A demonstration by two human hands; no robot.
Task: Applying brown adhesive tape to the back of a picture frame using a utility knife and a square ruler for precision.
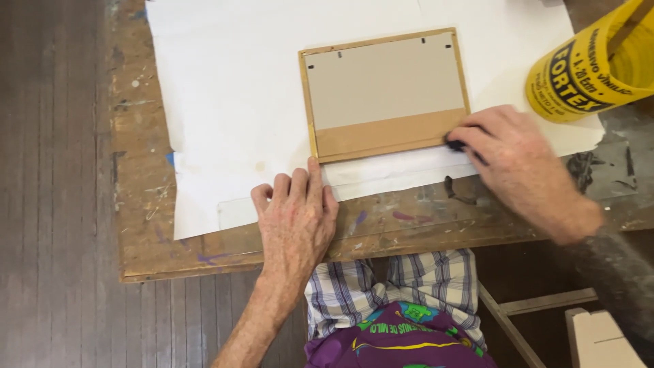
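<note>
Item: small wooden picture frame [385, 95], face-down on white paper sheet [231, 102] on tabletop [146, 245]; my left hand [294, 218] flat, empty, steadying; my right hand [511, 153] curled around small dark tool [455, 144] at frame's corner, pressing backing next.

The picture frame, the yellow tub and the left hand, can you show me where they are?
picture frame [383, 82], head view, grey backing board.
yellow tub [579, 78], head view, its side wall.
left hand [294, 218], head view, back of the hand.

One wooden frame [385, 95], one white sheet [231, 102] and one yellow tub [599, 65] are counted on one desk [146, 225]. Two hands are seen, left [294, 221] and right [521, 167].
</note>
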